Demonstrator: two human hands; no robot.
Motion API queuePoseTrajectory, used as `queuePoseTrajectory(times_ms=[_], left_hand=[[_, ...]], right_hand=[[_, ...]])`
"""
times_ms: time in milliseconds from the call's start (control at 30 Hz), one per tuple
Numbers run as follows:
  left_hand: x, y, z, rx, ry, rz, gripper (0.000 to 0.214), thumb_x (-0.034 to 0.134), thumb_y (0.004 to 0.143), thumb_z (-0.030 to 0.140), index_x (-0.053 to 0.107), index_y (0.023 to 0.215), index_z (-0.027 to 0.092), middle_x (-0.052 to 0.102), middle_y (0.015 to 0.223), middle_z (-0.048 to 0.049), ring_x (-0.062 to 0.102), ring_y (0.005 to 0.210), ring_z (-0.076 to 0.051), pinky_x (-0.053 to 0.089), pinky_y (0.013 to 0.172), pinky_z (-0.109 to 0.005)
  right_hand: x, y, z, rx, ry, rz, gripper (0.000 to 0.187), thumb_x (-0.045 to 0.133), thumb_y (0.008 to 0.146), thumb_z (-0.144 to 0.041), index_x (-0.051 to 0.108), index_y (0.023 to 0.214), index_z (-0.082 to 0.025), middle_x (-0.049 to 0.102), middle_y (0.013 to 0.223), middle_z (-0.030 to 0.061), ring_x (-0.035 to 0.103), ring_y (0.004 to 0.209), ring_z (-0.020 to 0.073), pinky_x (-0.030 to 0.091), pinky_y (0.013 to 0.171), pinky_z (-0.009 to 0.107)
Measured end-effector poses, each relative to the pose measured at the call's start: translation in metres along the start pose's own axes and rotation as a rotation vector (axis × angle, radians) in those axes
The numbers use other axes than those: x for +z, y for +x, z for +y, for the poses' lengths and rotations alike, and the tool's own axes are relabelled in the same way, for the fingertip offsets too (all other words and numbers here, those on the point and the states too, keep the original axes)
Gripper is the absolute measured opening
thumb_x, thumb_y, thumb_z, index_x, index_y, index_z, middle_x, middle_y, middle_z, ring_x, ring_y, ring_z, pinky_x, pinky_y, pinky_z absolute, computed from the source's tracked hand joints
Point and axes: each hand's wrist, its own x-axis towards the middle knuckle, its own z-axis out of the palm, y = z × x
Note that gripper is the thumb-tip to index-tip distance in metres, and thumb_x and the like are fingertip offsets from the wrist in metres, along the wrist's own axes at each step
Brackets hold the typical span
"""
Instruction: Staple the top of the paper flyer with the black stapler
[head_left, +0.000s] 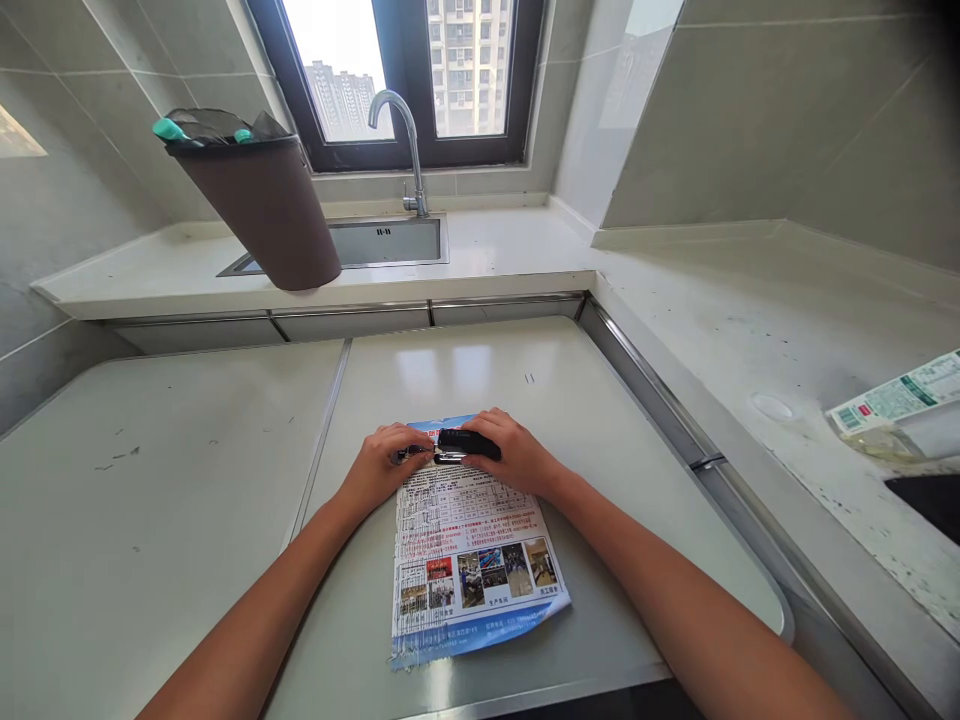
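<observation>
A brown bin [259, 210] with a dark liner and teal pieces at its rim stands at the front edge of the white worktop [510, 245], hiding the left part of the steel sink [390, 243]. Behind the sink rises a curved chrome tap [412, 140]. On the worktop to the right lie a clear package with a green-and-white label [907, 405] and, at the picture's edge, a black object [930, 505], too cropped to identify.

Nearer, a printed sheet [480, 580] lies on the table, its lower left frayed and its lower right corner lifting. The hands cover part of its upper end, where the black stapler [469, 443] sits between them. The right hand [517, 452] grips the stapler's right end; the left hand [384, 462] pinches its left end, the fingers hiding the detail there.

The table [202, 520] is pale and glossy, with a seam left of the sheet, scattered dark marks, and two short dark strokes beyond the stapler. Grey tiled walls [750, 120] enclose the corner, and a dark-framed window [409, 80] shows tall buildings outside.
</observation>
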Motion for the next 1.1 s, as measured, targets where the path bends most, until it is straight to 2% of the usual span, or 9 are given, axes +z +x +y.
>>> queuePoseTrajectory(times_ms=[100,200,300,400,567,667,800,933,1100], left_hand=[[-0.001,0.000,-0.001,0.015,-0.030,0.025,0.010,0.077,0.093,0.036,0.081,0.095,0.027,0.083,0.101,-0.0025,0.076,0.098,-0.023,0.055,0.093,-0.040],[-0.004,-0.001,-0.001,-0.008,-0.039,0.047,0.014,0.075,0.094,0.039,0.082,0.099,0.028,0.083,0.102,-0.0033,0.077,0.095,-0.023,0.057,0.091,-0.040],[-0.009,-0.002,0.000,0.012,-0.071,0.024,0.014,0.072,0.097,0.037,0.082,0.099,0.028,0.083,0.107,-0.0029,0.077,0.098,-0.023,0.055,0.098,-0.042],[-0.011,-0.003,0.004,0.074,-0.113,-0.017,0.011,0.075,0.095,0.036,0.081,0.094,0.027,0.083,0.103,-0.0024,0.076,0.103,-0.024,0.051,0.108,-0.046],[-0.002,-0.006,0.022,0.045,-0.136,0.041,0.027,0.086,0.085,0.037,0.076,0.108,0.026,0.080,0.107,-0.0036,0.072,0.107,-0.024,0.058,0.095,-0.039],[0.006,-0.007,0.031,0.102,-0.114,0.028,0.024,0.085,0.086,0.031,0.072,0.106,0.026,0.079,0.107,-0.0021,0.071,0.103,-0.022,0.055,0.097,-0.039],[0.009,-0.008,0.032,0.030,-0.113,0.098,0.010,0.078,0.090,0.029,0.071,0.096,0.026,0.077,0.099,-0.0005,0.067,0.100,-0.022,0.056,0.092,-0.037],[0.009,-0.005,0.028,-0.040,-0.093,0.091,0.019,0.078,0.090,0.034,0.071,0.107,0.027,0.077,0.107,-0.0020,0.067,0.106,-0.024,0.056,0.097,-0.042],[0.019,0.000,0.012,-0.065,0.161,0.051,0.030,0.068,0.098,0.036,0.072,0.126,0.027,0.068,0.139,-0.0121,0.060,0.130,-0.034,0.046,0.112,-0.057]], right_hand=[[0.001,-0.002,0.002,0.060,0.070,0.031,0.035,0.082,0.089,-0.024,0.070,0.121,-0.023,0.076,0.112,0.0067,0.067,0.103,0.0252,0.052,0.092,0.040],[-0.004,-0.004,0.006,0.105,0.155,0.148,0.033,0.084,0.085,-0.023,0.075,0.116,-0.022,0.076,0.103,0.0061,0.070,0.092,0.0226,0.054,0.085,0.037],[-0.016,-0.006,0.010,0.066,0.217,0.205,0.033,0.085,0.083,-0.026,0.077,0.114,-0.021,0.076,0.098,0.0057,0.070,0.085,0.0207,0.054,0.080,0.035],[-0.025,-0.006,0.012,-0.013,0.255,0.150,0.031,0.085,0.083,-0.032,0.079,0.112,-0.021,0.077,0.094,0.0053,0.069,0.082,0.0198,0.054,0.078,0.034],[-0.020,-0.003,0.000,-0.152,0.278,0.052,0.030,0.082,0.088,-0.036,0.077,0.114,-0.022,0.079,0.097,0.0069,0.068,0.086,0.0208,0.054,0.082,0.035],[-0.011,-0.002,-0.012,-0.197,0.266,0.028,0.027,0.079,0.090,-0.037,0.076,0.113,-0.023,0.078,0.092,0.0060,0.067,0.084,0.0213,0.053,0.086,0.038],[-0.010,-0.001,-0.023,-0.073,0.268,0.054,0.029,0.078,0.089,-0.040,0.073,0.114,-0.024,0.077,0.100,0.0068,0.067,0.090,0.0234,0.055,0.086,0.039],[-0.019,-0.001,-0.024,-0.049,0.203,0.046,0.028,0.080,0.088,-0.036,0.074,0.114,-0.025,0.077,0.099,0.0062,0.068,0.092,0.0238,0.054,0.091,0.041],[-0.044,-0.008,0.003,0.208,0.018,0.286,0.030,0.079,0.085,-0.026,0.075,0.114,-0.024,0.075,0.104,0.0069,0.070,0.094,0.0252,0.055,0.087,0.040]])
